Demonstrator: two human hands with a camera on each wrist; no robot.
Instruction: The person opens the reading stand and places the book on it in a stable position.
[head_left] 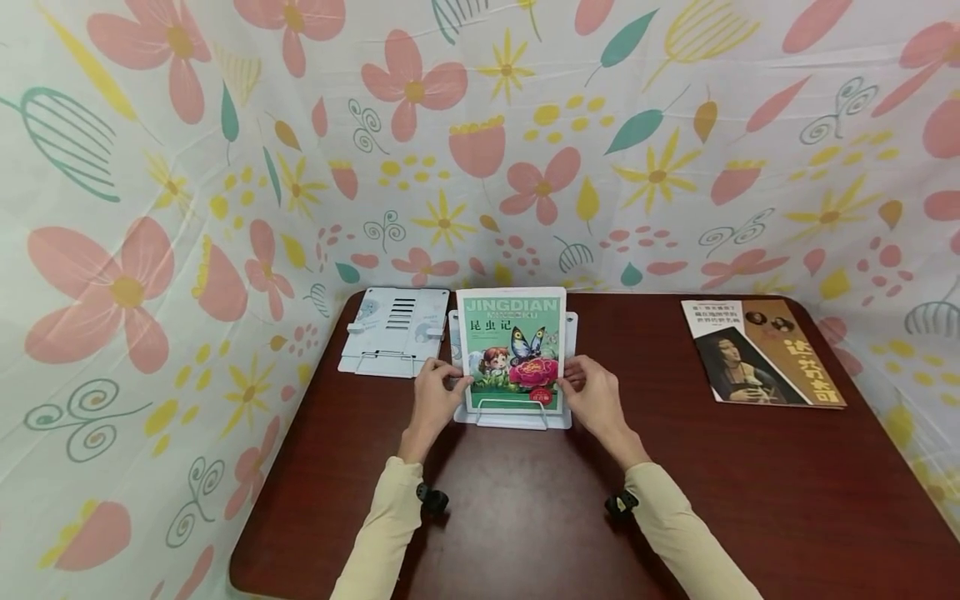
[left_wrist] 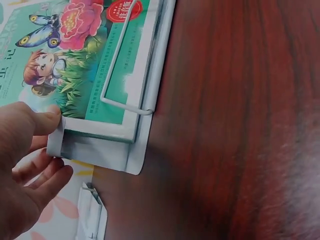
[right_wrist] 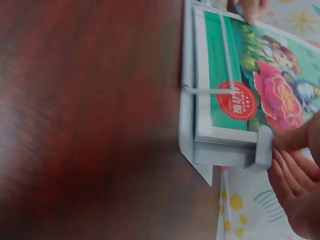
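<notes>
A green children's book [head_left: 491, 321] with a butterfly and a pink flower on its cover stands on a white book stand [head_left: 564, 419]. A bent wire holder [left_wrist: 120, 104] crosses the lower front of the cover. My left hand [head_left: 435, 396] pinches the stand's left side clip [left_wrist: 56, 142], thumb in front by the book's edge and fingers behind. At the opposite edge, my right hand [head_left: 597, 398] holds the right side clip [right_wrist: 264, 150] between thumb and fingers. The stand's back is mostly hidden by the book.
Another white book stand [head_left: 382, 337] lies flat at the table's back left. A book with a painted portrait [head_left: 738, 379] on its cover lies at the right. Behind the dark red table [head_left: 517, 508] hangs a flower-patterned curtain [head_left: 540, 225].
</notes>
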